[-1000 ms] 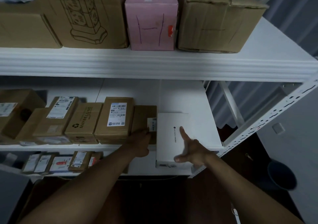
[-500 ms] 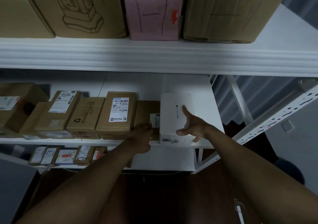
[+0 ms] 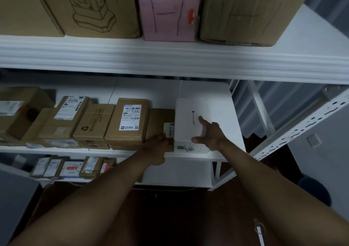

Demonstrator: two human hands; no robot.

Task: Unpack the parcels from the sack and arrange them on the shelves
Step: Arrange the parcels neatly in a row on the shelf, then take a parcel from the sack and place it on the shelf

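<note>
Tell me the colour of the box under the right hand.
White box, clearest in the head view.

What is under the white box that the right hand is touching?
The white box lies flat on the middle shelf, beside a brown parcel. The right hand rests on it. Anything trapped beneath it is hidden.

So a second ago the flat white cardboard box [image 3: 191, 122] was hanging well off the front lip of the white middle shelf [image 3: 234, 113]; now it's pushed back, sitting fully on the board, snug against the small brown cardboard parcel [image 3: 160, 121]. The right hand [image 3: 209, 135] rode in with it, fingers spread on top. The left hand [image 3: 156, 148] went forward a bit too, fingertips at the brown parcel's front.
</note>
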